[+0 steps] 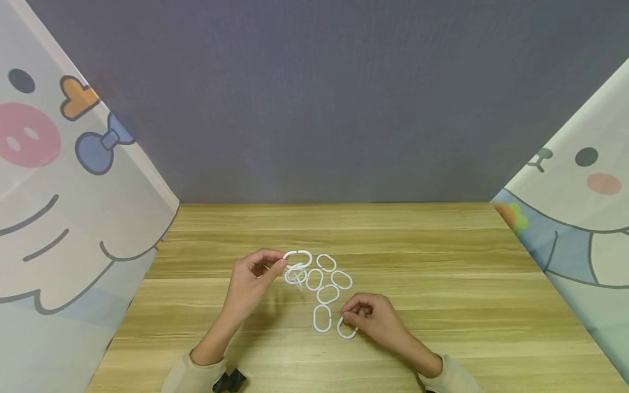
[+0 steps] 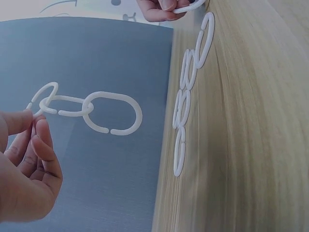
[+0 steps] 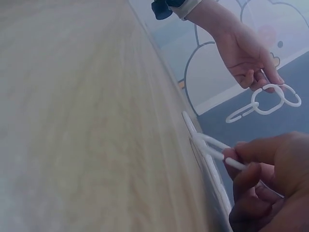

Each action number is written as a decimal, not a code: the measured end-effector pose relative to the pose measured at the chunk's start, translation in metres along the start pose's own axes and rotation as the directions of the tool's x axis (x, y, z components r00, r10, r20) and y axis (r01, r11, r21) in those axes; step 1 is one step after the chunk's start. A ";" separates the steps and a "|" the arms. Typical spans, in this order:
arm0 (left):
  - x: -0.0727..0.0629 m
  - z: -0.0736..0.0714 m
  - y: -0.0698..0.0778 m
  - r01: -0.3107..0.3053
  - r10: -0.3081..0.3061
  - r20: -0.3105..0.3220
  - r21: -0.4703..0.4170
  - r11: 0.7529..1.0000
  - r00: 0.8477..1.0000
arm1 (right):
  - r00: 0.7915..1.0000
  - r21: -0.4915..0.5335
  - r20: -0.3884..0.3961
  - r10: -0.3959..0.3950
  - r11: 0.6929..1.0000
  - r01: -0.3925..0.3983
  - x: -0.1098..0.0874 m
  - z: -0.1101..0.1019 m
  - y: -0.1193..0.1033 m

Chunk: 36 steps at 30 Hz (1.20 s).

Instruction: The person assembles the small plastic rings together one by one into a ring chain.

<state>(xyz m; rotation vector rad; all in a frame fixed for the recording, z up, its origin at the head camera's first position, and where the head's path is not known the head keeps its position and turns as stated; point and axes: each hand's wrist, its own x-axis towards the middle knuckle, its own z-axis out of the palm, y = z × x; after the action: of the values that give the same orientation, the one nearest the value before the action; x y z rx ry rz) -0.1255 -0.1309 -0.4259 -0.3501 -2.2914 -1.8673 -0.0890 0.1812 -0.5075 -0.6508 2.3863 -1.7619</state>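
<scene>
At the left of the group in the head view, my left hand (image 1: 253, 279) pinches the end of a short chain of three white oval plastic links (image 1: 312, 258) between thumb and fingertips. Raised off the table, the chain stretches away from the fingers in the left wrist view, its far link (image 2: 141, 116) showing a small gap in one side. My right hand (image 1: 374, 321) pinches a single white link (image 1: 338, 328) low over the tabletop, at the near right of the group. Between the hands lie several loose white links (image 1: 314, 319), flat on the wood.
The wooden table (image 1: 442, 262) reaches back to a grey panel (image 1: 334, 109). Cartoon-printed panels (image 1: 98, 229) stand along both sides. A small black object (image 1: 231, 380) is beside the left sleeve (image 1: 194, 376).
</scene>
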 end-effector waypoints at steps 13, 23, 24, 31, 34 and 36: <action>0.001 0.000 -0.001 -0.006 0.006 0.002 -0.011 1.000 1.000 | 0.999 0.051 -0.024 0.037 0.998 -0.035 0.002 -0.002 -0.011; 0.000 0.002 -0.001 -0.018 0.018 0.003 -0.002 1.000 1.000 | 0.995 0.063 -0.101 0.009 0.998 -0.002 0.012 -0.008 -0.024; 0.000 0.002 -0.001 -0.021 0.021 0.002 -0.004 1.000 1.000 | 0.994 0.061 -0.107 0.003 0.998 0.003 0.014 -0.008 -0.025; 0.000 0.003 -0.001 -0.035 0.035 -0.003 -0.008 0.999 0.999 | 0.985 0.015 -0.165 -0.057 0.998 0.061 0.022 -0.016 -0.036; 0.000 0.003 0.000 -0.031 0.031 -0.008 -0.008 0.999 0.999 | 0.977 -0.007 -0.184 -0.103 0.995 0.103 0.026 -0.019 -0.040; 0.000 0.003 0.000 -0.031 0.031 -0.008 -0.007 0.999 0.999 | 0.973 -0.020 -0.197 -0.120 0.993 0.119 0.030 -0.020 -0.043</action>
<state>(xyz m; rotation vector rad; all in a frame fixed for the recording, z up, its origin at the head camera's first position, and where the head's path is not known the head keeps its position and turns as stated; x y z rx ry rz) -0.1251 -0.1279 -0.4271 -0.3765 -2.2616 -1.8598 -0.1106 0.1773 -0.4555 -0.6618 2.5317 -1.9525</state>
